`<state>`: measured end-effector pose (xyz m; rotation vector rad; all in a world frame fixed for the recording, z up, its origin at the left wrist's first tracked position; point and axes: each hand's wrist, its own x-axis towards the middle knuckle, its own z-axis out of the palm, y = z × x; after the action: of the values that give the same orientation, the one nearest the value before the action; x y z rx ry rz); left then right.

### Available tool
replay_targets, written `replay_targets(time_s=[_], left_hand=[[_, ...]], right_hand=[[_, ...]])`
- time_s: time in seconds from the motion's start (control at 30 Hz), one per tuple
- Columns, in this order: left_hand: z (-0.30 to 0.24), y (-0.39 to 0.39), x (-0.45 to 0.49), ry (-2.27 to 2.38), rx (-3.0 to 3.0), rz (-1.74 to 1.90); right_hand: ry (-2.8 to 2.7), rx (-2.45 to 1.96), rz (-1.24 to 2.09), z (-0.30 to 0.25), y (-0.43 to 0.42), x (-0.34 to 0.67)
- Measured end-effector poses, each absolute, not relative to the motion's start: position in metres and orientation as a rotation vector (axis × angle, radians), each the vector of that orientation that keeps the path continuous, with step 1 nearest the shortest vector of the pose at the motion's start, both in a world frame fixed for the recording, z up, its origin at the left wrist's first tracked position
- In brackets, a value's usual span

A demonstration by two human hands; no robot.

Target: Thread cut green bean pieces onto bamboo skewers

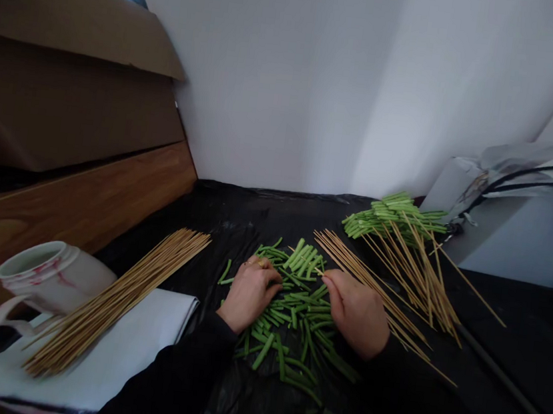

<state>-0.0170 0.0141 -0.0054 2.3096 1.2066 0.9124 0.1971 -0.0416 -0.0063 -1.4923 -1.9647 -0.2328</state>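
Cut green bean pieces lie in a loose pile on black plastic sheeting. Over the pile's upper left, my left hand is closed, its fingers curled down among the pieces; whatever is in its fingertips is hidden. My right hand, closed in a pinch, grips a thin wooden skewer at the pile's upper right. Several bean pieces sit side by side on that skewer, between my two hands. Just beyond my right hand, loose skewers lie slantwise and pass partly behind it.
Filled bean skewers are stacked at the back right, their sticks fanning forward. At left, a skewer bundle rests across white paper beside a tipped white mug. A cardboard box and white wall stand behind.
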Motion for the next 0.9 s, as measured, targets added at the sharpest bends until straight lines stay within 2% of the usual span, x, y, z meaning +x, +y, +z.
replay_targets(time_s=[0.3,0.5,0.9], left_hand=[[0.006,0.022,-0.020,1.216,1.543,1.267],[0.007,0.023,-0.019,1.017,1.025,1.167],[0.009,0.021,-0.019,0.942,0.953,1.149]], right_hand=[[-1.959,-1.427,-0.171,-0.005,-0.043,0.196],[-2.019,-1.374,-0.098,-0.006,-0.046,0.190],[-2.041,-1.377,-0.116,-0.007,-0.047,0.189]])
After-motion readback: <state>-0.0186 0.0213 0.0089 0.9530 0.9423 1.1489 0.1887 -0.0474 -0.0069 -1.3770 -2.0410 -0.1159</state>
